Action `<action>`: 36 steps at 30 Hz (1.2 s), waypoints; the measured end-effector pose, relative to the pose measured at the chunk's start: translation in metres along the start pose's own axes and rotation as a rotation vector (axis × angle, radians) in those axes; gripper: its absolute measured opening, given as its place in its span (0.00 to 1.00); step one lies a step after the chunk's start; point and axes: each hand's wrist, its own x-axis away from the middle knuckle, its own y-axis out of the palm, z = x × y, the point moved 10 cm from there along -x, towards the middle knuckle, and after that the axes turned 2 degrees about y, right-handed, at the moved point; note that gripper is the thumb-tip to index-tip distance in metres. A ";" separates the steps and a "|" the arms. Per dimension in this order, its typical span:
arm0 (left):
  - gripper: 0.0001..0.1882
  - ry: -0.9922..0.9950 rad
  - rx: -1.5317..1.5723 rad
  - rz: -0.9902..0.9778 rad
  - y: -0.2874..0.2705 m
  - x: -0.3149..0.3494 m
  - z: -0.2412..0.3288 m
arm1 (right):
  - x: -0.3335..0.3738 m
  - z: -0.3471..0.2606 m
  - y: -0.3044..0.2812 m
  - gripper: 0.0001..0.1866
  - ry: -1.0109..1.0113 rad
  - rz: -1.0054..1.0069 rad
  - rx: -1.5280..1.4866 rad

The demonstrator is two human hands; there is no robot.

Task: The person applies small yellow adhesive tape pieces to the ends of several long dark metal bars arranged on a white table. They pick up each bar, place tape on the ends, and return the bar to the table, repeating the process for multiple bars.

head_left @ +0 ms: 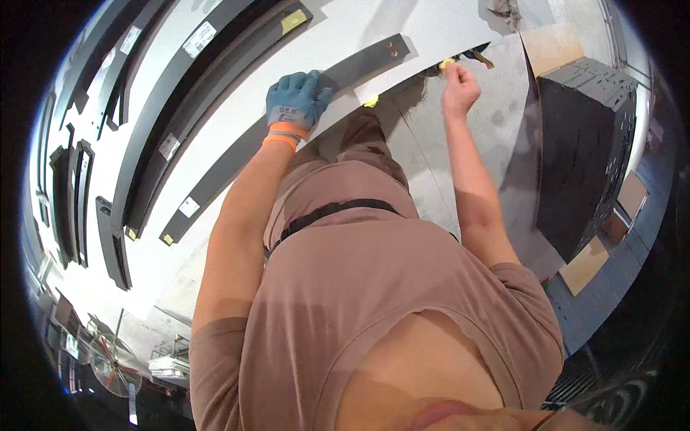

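Observation:
My left hand (295,100), in a blue glove with an orange cuff, lies over a long dark grey bar (223,165) on the white table. Its fingers curl over the bar around the middle of its length. The bar has two small orange-rimmed holes at its right end, and a white label and a yellow sticker towards its left end. My bare right hand (460,90) is closed in a pinch on a small yellow sticker (447,65), to the right of the bar. Another yellow sticker (371,101) hangs on the table's near edge.
Several dark bars (205,72) lie on the white table (381,18) to the left, some with white labels. A tall stack of black panels (578,161) stands at the right. A crumpled grey cloth (505,11) is at the far edge. A wheel-like round object (116,365) is at the lower left.

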 end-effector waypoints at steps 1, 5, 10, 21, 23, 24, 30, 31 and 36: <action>0.23 -0.012 0.004 0.006 0.003 0.001 -0.002 | 0.018 0.011 -0.002 0.08 0.025 0.000 0.063; 0.25 -0.034 -0.030 -0.070 0.009 -0.001 -0.005 | 0.107 0.085 0.024 0.10 0.321 -0.008 -0.035; 0.27 -0.027 -0.073 -0.083 0.013 0.001 -0.004 | 0.162 0.088 0.062 0.15 0.276 0.057 0.024; 0.25 -0.057 -0.106 -0.098 0.013 0.001 -0.002 | 0.175 0.059 0.084 0.14 0.129 0.169 0.114; 0.24 -0.032 -0.120 -0.054 0.009 0.001 -0.002 | 0.175 0.057 0.089 0.12 0.103 0.201 0.062; 0.24 -0.019 -0.123 -0.032 0.006 0.001 0.001 | 0.174 0.063 0.093 0.13 0.156 0.140 0.060; 0.23 0.000 -0.114 -0.013 0.005 0.002 0.002 | 0.186 0.023 0.115 0.11 0.262 -0.204 -0.209; 0.23 0.009 -0.111 -0.003 0.005 0.001 0.004 | 0.185 0.030 0.119 0.14 0.213 -0.241 -0.103; 0.25 -0.032 -0.091 -0.055 0.009 0.004 0.000 | 0.180 0.027 0.122 0.16 0.274 -0.454 -0.014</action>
